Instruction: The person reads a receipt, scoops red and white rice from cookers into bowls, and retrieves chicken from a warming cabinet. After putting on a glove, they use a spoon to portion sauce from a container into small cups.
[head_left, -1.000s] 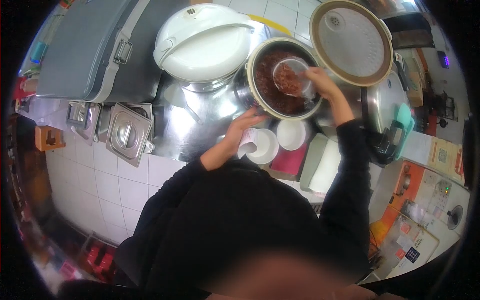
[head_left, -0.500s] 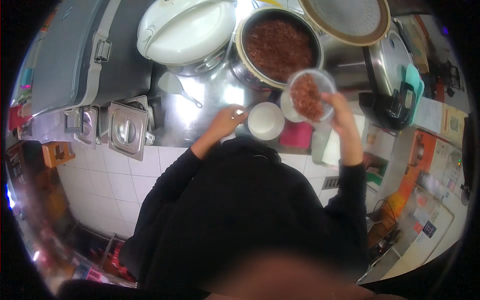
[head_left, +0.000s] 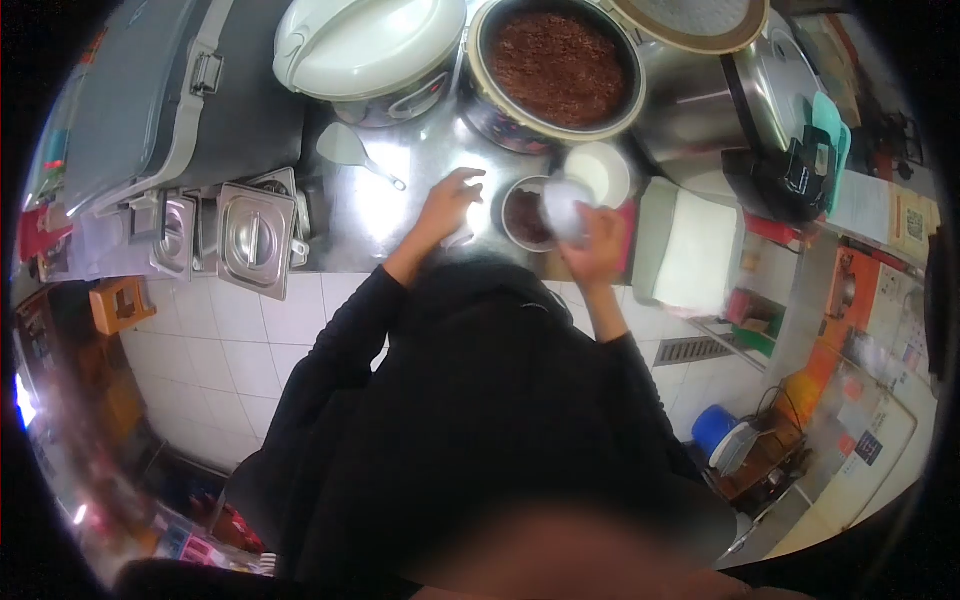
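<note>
My right hand (head_left: 594, 245) grips a small translucent plastic bowl (head_left: 565, 208), tipped over a white bowl (head_left: 506, 228) on the steel counter. Dark red-brown grains (head_left: 525, 215), like cooked rice, lie in that white bowl. My left hand (head_left: 445, 208) hovers left of it, fingers apart and holding nothing. Just behind the tipped bowl stands a second white bowl (head_left: 612, 172), pale inside. Farther back, an uncovered round cooker (head_left: 478, 110) is filled with the same sort of dark red-brown grains (head_left: 558, 72).
A white rice paddle (head_left: 343, 147) lies on the counter (head_left: 375, 215). A white-lidded cooker (head_left: 375, 45) stands at the back left, and a large steel cooker (head_left: 690, 105) at the right. Lidded steel pans (head_left: 256, 240) sit left; a white cloth (head_left: 697, 250) lies right.
My right hand has brought the plastic bowl left and tipped it over the white bowl, which now holds dark grains. My left hand has moved slightly away from that bowl, its fingers opened.
</note>
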